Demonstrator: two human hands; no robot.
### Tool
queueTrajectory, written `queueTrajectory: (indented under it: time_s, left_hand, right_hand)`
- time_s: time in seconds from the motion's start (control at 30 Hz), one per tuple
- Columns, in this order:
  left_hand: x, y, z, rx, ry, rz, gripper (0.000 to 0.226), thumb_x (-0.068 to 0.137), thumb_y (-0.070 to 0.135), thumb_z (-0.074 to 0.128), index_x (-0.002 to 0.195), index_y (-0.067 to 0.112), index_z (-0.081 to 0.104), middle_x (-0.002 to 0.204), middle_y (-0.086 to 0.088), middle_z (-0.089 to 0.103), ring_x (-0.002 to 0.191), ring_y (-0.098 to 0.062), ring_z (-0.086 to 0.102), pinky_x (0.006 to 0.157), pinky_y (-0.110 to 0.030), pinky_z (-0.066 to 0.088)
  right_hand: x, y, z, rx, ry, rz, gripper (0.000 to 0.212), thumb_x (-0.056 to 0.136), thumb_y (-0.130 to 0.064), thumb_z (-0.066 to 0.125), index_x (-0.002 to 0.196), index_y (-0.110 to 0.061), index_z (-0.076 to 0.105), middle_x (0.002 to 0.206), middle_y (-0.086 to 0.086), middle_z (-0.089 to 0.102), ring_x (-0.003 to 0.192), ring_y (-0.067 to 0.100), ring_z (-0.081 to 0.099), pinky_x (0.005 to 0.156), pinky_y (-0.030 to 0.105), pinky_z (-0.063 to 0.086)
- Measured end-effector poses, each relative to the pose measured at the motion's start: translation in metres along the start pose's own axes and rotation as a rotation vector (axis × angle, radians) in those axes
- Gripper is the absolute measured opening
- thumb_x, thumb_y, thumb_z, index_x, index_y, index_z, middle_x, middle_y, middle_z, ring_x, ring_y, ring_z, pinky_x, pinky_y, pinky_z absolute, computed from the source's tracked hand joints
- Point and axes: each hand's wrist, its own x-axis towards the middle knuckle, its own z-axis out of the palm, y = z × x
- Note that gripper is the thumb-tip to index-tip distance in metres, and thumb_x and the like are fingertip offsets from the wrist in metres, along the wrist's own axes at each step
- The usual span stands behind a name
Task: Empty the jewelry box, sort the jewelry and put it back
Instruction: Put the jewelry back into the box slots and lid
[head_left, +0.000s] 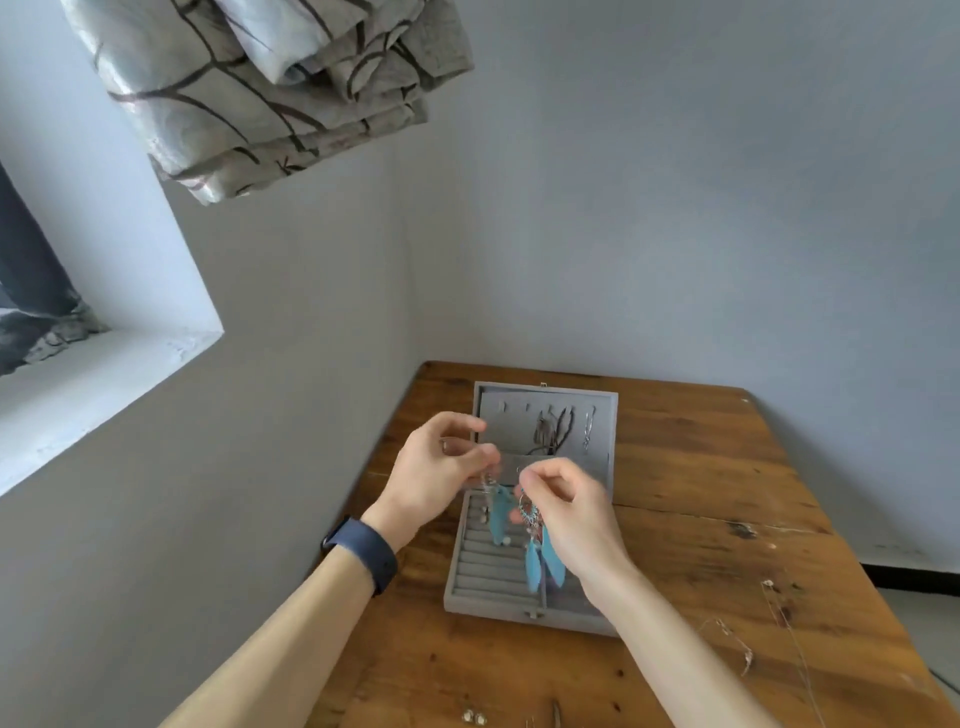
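Note:
An open grey jewelry box (467, 597) sits on the wooden table (701, 519), its lid (602, 410) propped up with dark and silver necklaces (558, 428) hanging inside. My left hand (436, 473) pinches the top of one blue feather earring (497, 514) above the box's ring rolls. My right hand (566, 512) pinches a second blue feather earring (540, 561) with a round silver charm; its feathers dangle over the tray. Both hands hover close together over the box.
Thin chains (779, 613) lie on the table to the right. Small earrings (474, 717) and a dark piece (557, 714) lie at the near edge. The table stands in a wall corner; a window ledge (104, 374) and a curtain (270, 88) are at the left.

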Motion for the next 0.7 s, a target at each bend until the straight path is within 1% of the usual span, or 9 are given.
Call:
queueTrajectory:
  time_s: [0.07, 0.13, 0.23, 0.3, 0.37, 0.43, 0.5, 0.57, 0.7]
  left_hand:
    - [0.022, -0.007, -0.007, -0.051, 0.042, -0.085, 0.048, 0.087, 0.019, 0.077, 0.129, 0.015, 0.052, 0.084, 0.001, 0.077, 0.080, -0.016, 0.075, 0.070, -0.026, 0.058]
    - [0.045, -0.015, -0.011, -0.012, 0.037, -0.165, 0.069, 0.086, 0.023, 0.078, 0.142, 0.015, 0.038, 0.084, 0.000, 0.078, 0.082, -0.014, 0.075, 0.076, -0.027, 0.055]
    - [0.078, -0.021, -0.010, 0.014, -0.057, -0.282, 0.095, 0.086, 0.025, 0.078, 0.154, 0.009, 0.014, 0.086, 0.000, 0.078, 0.083, -0.009, 0.074, 0.071, -0.019, 0.048]
    - [0.099, -0.024, -0.009, 0.012, -0.123, -0.357, 0.101, 0.085, 0.022, 0.079, 0.157, 0.009, 0.008, 0.088, 0.000, 0.078, 0.082, -0.013, 0.075, 0.078, -0.025, 0.054]
    - [0.115, -0.028, -0.009, 0.036, -0.204, -0.425, 0.100, 0.084, 0.019, 0.079, 0.156, 0.008, 0.011, 0.089, 0.000, 0.078, 0.080, -0.015, 0.076, 0.080, -0.033, 0.058]
    - [0.126, -0.033, -0.011, 0.079, -0.283, -0.466, 0.091, 0.083, 0.017, 0.080, 0.153, 0.004, 0.022, 0.090, -0.002, 0.078, 0.076, -0.016, 0.075, 0.070, -0.032, 0.060]
    - [0.132, -0.037, -0.013, 0.173, -0.334, -0.464, 0.078, 0.081, 0.017, 0.080, 0.146, 0.003, 0.040, 0.091, -0.003, 0.078, 0.077, -0.016, 0.075, 0.080, -0.036, 0.062]
    - [0.135, -0.040, -0.016, 0.231, -0.339, -0.450, 0.074, 0.079, 0.015, 0.081, 0.143, 0.007, 0.045, 0.090, -0.005, 0.078, 0.079, -0.019, 0.075, 0.091, -0.042, 0.058]
    - [0.132, -0.040, -0.017, 0.233, -0.289, -0.408, 0.057, 0.078, 0.011, 0.082, 0.128, 0.011, 0.054, 0.084, -0.007, 0.078, 0.076, -0.023, 0.074, 0.085, -0.042, 0.061]
  right_hand:
    - [0.023, -0.003, 0.004, 0.054, 0.013, 0.039, 0.006, 0.096, -0.027, 0.064, 0.093, -0.026, 0.069, 0.092, -0.005, 0.073, 0.075, 0.013, 0.075, 0.064, 0.022, 0.055]
    - [0.047, -0.005, 0.009, 0.034, 0.037, 0.049, 0.005, 0.096, -0.028, 0.065, 0.093, -0.028, 0.069, 0.092, -0.005, 0.073, 0.072, 0.012, 0.075, 0.060, 0.020, 0.053]
    - [0.082, -0.003, 0.018, -0.027, 0.053, 0.057, 0.004, 0.096, -0.029, 0.064, 0.095, -0.030, 0.068, 0.092, -0.008, 0.072, 0.072, 0.006, 0.074, 0.061, 0.019, 0.054]
    - [0.101, 0.002, 0.023, -0.036, 0.067, 0.084, 0.005, 0.097, -0.029, 0.063, 0.096, -0.028, 0.068, 0.091, -0.009, 0.072, 0.073, 0.004, 0.073, 0.066, 0.022, 0.056]
    - [0.116, 0.008, 0.028, -0.053, 0.090, 0.103, 0.006, 0.097, -0.029, 0.062, 0.097, -0.027, 0.068, 0.089, -0.010, 0.073, 0.072, 0.003, 0.072, 0.066, 0.024, 0.055]
    - [0.125, 0.014, 0.033, -0.069, 0.116, 0.107, 0.007, 0.096, -0.030, 0.063, 0.094, -0.027, 0.069, 0.087, -0.010, 0.073, 0.069, 0.002, 0.072, 0.064, 0.024, 0.051]
    - [0.131, 0.018, 0.037, -0.077, 0.144, 0.115, 0.010, 0.095, -0.031, 0.064, 0.089, -0.027, 0.070, 0.082, -0.010, 0.074, 0.065, 0.003, 0.072, 0.065, 0.025, 0.050]
    - [0.134, 0.019, 0.041, -0.066, 0.170, 0.128, 0.013, 0.094, -0.032, 0.065, 0.083, -0.027, 0.070, 0.077, -0.011, 0.074, 0.063, 0.004, 0.072, 0.067, 0.025, 0.052]
    - [0.136, 0.019, 0.049, -0.018, 0.232, 0.151, 0.016, 0.092, -0.032, 0.068, 0.078, -0.025, 0.071, 0.068, -0.014, 0.073, 0.062, 0.005, 0.072, 0.072, 0.030, 0.057]
